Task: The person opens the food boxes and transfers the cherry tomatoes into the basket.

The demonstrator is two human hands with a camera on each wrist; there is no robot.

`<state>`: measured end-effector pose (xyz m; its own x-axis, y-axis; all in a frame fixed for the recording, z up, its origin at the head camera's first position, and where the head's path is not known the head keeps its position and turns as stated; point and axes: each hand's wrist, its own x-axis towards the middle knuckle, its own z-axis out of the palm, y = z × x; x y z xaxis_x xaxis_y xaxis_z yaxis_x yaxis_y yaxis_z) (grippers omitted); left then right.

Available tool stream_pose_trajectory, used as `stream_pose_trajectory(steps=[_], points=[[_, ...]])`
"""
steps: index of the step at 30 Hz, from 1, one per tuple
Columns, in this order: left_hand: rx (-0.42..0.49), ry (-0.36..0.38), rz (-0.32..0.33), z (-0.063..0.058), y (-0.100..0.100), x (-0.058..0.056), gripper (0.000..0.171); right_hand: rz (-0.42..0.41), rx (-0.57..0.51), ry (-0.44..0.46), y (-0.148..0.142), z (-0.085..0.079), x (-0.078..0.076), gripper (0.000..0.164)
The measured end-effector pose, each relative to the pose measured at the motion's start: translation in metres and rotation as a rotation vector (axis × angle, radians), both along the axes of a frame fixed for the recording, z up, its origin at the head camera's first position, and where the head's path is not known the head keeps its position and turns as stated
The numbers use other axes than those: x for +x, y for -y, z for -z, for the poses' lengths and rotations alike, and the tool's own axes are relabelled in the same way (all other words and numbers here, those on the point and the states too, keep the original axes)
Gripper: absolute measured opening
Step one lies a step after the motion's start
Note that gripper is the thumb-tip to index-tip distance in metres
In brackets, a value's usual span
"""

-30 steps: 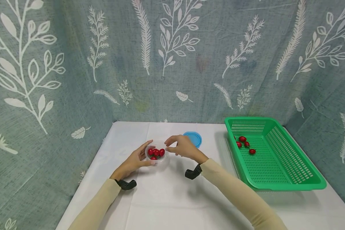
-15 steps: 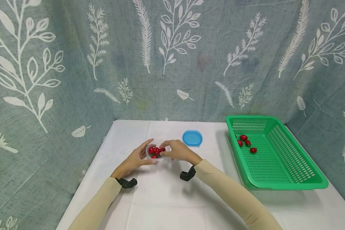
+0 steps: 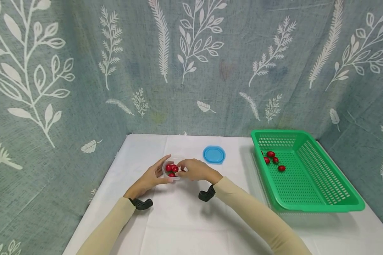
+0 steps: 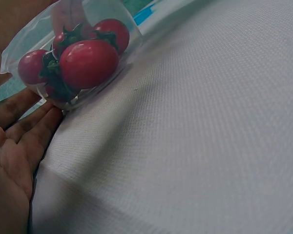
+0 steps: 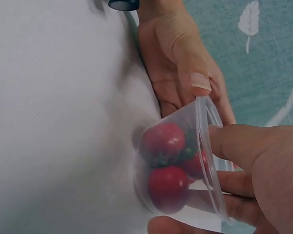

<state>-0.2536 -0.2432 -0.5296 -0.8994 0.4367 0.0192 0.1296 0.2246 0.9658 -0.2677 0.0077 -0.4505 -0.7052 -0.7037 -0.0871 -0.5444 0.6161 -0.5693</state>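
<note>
One lid (image 3: 214,154), basket (image 3: 309,180), right hand (image 3: 195,169) obscuring tub (image 5: 185,115)

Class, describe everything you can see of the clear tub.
The clear tub is round, apparently thin plastic, with a lipped rim and open top. It appears to stand on the white tablecloth and holds several red cherry tomatoes. The left hand grips its side, thumb at the rim; fingers of the right hand are at its mouth.

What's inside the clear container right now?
The clear container holds red tomatoes with green stalks. The right hand is at its mouth, fingers covering part of the inside, so a full count isn't possible.
</note>
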Motion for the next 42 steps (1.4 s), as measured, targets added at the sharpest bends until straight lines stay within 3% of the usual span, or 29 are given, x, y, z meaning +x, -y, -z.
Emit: stream_pose_trajectory(steps=[11,18,24,29,42], points=[[-0.006,0.009,-0.004,-0.001,0.001,0.000,0.105,0.001,0.151,-0.076,0.001,-0.002,-0.001,0.025],[-0.005,0.015,-0.007,0.000,0.001,0.001,0.102,-0.023,0.050,0.088,-0.001,0.002,-0.001,0.027],[-0.009,0.013,0.005,-0.002,0.000,0.003,0.103,-0.055,0.002,0.106,0.000,0.005,-0.005,0.029],[-0.021,0.005,-0.006,-0.002,0.001,0.003,0.102,-0.072,0.022,0.123,-0.001,0.007,-0.007,0.033],[-0.033,-0.006,0.006,0.000,0.001,0.001,0.104,-0.065,-0.058,0.143,-0.003,0.010,-0.009,0.025]])
